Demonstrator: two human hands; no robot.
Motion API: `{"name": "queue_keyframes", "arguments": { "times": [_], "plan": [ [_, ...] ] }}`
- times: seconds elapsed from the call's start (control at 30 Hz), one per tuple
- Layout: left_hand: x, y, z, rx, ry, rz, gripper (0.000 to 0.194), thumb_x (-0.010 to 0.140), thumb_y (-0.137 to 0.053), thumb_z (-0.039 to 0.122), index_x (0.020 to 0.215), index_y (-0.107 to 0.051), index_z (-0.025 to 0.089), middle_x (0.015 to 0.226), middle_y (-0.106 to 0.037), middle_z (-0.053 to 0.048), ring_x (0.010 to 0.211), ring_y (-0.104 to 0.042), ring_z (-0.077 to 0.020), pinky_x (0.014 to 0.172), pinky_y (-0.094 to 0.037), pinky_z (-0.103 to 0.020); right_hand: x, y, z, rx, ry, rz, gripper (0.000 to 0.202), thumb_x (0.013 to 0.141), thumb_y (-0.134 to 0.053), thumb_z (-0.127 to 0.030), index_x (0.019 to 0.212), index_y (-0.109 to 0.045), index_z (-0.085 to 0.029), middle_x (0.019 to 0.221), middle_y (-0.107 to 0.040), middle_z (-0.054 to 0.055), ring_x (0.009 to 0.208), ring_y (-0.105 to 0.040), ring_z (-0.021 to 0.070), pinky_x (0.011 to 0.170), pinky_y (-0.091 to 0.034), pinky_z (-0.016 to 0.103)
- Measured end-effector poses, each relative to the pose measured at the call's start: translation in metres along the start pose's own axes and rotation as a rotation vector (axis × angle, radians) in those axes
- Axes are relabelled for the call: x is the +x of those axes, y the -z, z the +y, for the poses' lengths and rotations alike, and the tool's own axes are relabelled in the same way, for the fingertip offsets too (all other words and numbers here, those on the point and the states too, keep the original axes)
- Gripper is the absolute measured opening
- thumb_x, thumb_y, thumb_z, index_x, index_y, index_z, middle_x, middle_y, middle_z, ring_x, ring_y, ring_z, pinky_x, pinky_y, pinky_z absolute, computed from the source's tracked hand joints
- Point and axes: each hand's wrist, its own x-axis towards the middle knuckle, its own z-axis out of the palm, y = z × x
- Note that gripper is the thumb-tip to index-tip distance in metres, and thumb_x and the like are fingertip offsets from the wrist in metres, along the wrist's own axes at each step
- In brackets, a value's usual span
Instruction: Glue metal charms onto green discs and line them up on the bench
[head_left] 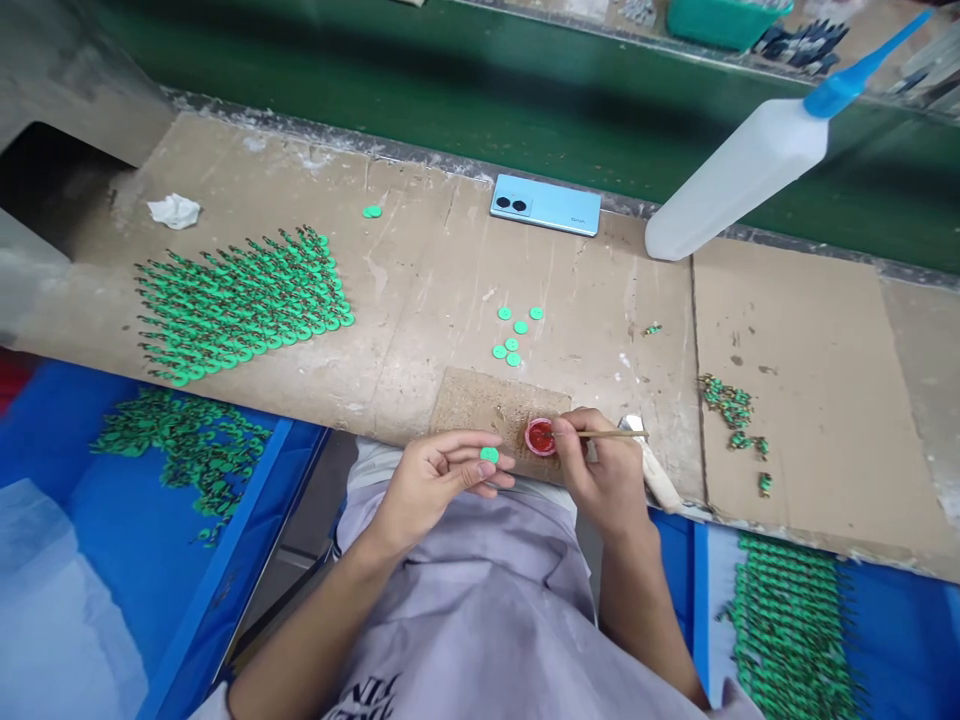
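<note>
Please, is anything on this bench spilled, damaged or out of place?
Nothing serious stands out. Dark spots stain the cardboard sheet on the right, perhaps an old spill, and a crumpled white tissue lies at the left, looking like litter.

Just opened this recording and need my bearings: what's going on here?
The person's left hand holds a green disc in its fingers. The right hand holds a thin stick at a small pot of red paste. Loose discs lie ahead; rows of green pieces sit to the left.
</note>
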Motion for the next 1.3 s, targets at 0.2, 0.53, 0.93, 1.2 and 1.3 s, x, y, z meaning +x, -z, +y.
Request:
{"name": "queue_keyframes", "arguments": {
  "times": [0.2,0.53,0.93,1.2,1.3],
  "plan": [
    [0.002,-0.005,-0.009,0.093,-0.054,0.016,0.033,0.081,-0.085,0.032,0.109,-0.078,0.015,0.097,-0.086,-0.011,0.090,-0.084,-0.0269,0.077,-0.069,-0.034,-0.010,0.002,0.004,0.129,-0.021,0.084,0.024,0.107,-0.055,-0.030,0.085,-0.062,-0.023,0.069,-0.065,0.001,0.059,-0.062,0.0171,0.053,-0.047,0.029],
    [0.011,-0.005,-0.026,0.216,-0.105,-0.046,0.027,0.086,-0.081,0.029,0.111,-0.078,0.018,0.100,-0.086,-0.009,0.094,-0.083,-0.0257,0.090,-0.067,-0.037,-0.034,-0.013,0.002,0.422,0.132,0.130,0.014,0.105,-0.053,-0.026,0.099,-0.065,-0.024,0.072,-0.065,0.003,0.060,-0.064,0.0203,0.054,-0.051,0.034],
    [0.010,-0.009,-0.020,0.400,-0.172,-0.052,0.023,0.090,-0.075,0.029,0.111,-0.080,0.020,0.103,-0.086,-0.008,0.098,-0.083,-0.0260,0.090,-0.066,-0.036,-0.035,-0.020,0.005,0.356,0.202,0.087,0.014,0.103,-0.051,-0.021,0.095,-0.062,-0.024,0.068,-0.062,0.001,0.055,-0.060,0.0182,0.051,-0.050,0.031],
    [0.010,-0.009,-0.018,0.426,-0.180,-0.054,0.022,0.090,-0.074,0.028,0.110,-0.081,0.022,0.105,-0.086,-0.006,0.097,-0.082,-0.0255,0.091,-0.066,-0.036,-0.027,-0.019,-0.001,0.316,0.240,0.073,0.017,0.105,-0.047,-0.021,0.093,-0.059,-0.025,0.066,-0.060,0.000,0.053,-0.060,0.0171,0.048,-0.048,0.028],
    [0.010,-0.009,-0.019,0.427,-0.182,-0.055,0.021,0.090,-0.074,0.027,0.110,-0.081,0.022,0.105,-0.086,-0.006,0.097,-0.082,-0.0249,0.091,-0.066,-0.035,-0.026,-0.019,-0.001,0.303,0.243,0.060,0.017,0.104,-0.048,-0.020,0.093,-0.059,-0.025,0.066,-0.061,0.000,0.054,-0.061,0.0172,0.050,-0.049,0.028]
  ]
}}
